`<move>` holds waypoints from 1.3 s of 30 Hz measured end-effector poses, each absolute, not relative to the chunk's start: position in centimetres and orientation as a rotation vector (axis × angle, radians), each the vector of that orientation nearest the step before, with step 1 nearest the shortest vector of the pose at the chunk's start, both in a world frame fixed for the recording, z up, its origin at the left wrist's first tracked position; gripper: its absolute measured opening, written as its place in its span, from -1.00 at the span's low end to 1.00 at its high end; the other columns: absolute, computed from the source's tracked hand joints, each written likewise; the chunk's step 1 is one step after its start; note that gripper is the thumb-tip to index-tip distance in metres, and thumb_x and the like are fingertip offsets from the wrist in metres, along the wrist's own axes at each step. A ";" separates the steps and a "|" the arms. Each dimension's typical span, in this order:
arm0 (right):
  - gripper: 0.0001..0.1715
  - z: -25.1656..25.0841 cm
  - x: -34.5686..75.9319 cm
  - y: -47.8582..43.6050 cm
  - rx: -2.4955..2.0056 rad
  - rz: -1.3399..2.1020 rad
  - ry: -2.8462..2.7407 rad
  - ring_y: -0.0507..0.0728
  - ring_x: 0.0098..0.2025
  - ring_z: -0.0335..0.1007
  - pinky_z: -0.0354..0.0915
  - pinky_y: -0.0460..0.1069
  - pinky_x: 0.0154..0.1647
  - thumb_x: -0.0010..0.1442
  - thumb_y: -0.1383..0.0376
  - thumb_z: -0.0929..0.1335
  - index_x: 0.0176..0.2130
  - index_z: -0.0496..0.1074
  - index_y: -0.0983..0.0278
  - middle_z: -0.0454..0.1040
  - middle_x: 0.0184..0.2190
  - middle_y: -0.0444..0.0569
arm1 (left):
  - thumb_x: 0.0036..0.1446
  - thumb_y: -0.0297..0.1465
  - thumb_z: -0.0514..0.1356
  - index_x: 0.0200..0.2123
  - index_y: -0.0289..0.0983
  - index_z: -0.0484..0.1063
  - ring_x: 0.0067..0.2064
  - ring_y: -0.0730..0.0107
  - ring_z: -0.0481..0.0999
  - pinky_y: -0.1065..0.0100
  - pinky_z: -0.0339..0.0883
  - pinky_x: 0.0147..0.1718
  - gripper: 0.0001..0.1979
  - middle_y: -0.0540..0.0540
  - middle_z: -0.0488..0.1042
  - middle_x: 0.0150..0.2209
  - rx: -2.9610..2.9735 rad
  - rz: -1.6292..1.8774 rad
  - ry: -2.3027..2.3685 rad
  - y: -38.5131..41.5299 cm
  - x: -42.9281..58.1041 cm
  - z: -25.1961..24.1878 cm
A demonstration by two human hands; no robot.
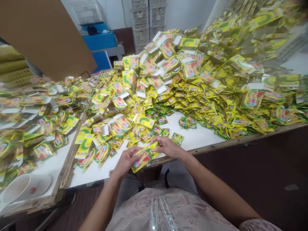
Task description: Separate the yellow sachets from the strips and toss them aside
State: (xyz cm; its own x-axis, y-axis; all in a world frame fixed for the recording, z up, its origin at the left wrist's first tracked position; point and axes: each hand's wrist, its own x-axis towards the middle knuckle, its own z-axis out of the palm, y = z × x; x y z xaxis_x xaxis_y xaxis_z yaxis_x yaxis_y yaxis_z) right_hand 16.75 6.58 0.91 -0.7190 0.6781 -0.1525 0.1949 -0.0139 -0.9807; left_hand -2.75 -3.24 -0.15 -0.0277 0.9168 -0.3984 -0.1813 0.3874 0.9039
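Left hand (127, 160) pinches box (141, 162) near its left end, over near edge of counter (204, 138). Right hand (166, 147) pinches yellow sachet (154, 146) at box's right end. Green sachet (177, 138) lies just beyond right hand. Heap (192, 96) behind.

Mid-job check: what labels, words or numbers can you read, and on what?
Nothing reads for certain.
Carton in the left hand: lettering too blurred.
Heaped cartons: lettering too blurred.
Green sachet near the right hand: print too small.
Yellow bundles, far left: dark marks, illegible.
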 end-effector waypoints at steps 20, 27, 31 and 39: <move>-0.52 -1.7 19.7 10.7 -1.348 0.427 -2.635 0.24 -0.03 0.37 0.21 0.08 -0.03 0.04 0.51 0.21 -0.05 0.41 0.32 0.47 -0.04 0.15 | -0.36 -0.34 0.44 -0.20 -0.33 0.50 -0.44 0.39 0.53 0.38 0.37 -0.38 -0.47 -0.07 0.59 -0.40 0.455 1.125 1.294 -1.3 -1.4 0.3; -0.71 -1.9 19.1 9.6 -1.446 0.960 -1.919 0.12 -0.42 0.35 0.26 0.00 -0.34 0.11 0.19 0.26 -0.22 0.45 0.26 0.50 -0.46 -0.05 | -0.31 -0.30 0.43 -0.16 -0.31 0.51 -0.41 0.35 0.54 0.36 0.38 -0.37 -0.46 -0.09 0.60 -0.36 0.502 1.140 1.362 -1.3 -1.7 -0.6; -0.58 -1.6 17.2 7.7 -1.161 1.560 -1.385 0.05 -0.46 0.32 0.31 -0.04 -0.39 -0.11 0.00 0.41 -0.40 0.38 0.28 0.43 -0.51 -0.13 | -0.30 -0.26 0.43 -0.16 -0.30 0.50 -0.35 0.32 0.55 0.33 0.39 -0.29 -0.46 -0.11 0.60 -0.30 0.564 1.143 1.355 -1.2 -1.4 -1.0; -0.62 -0.9 15.8 6.1 -1.223 1.210 -1.747 -0.02 -0.58 0.00 0.00 -0.08 -0.54 -0.10 0.07 0.41 -0.60 0.20 0.22 0.06 -0.68 -0.26 | -0.28 -0.26 0.43 -0.13 -0.30 0.50 -0.23 0.22 0.56 0.26 0.37 -0.17 -0.44 -0.14 0.58 -0.19 0.620 1.143 1.267 -1.7 -1.3 -0.3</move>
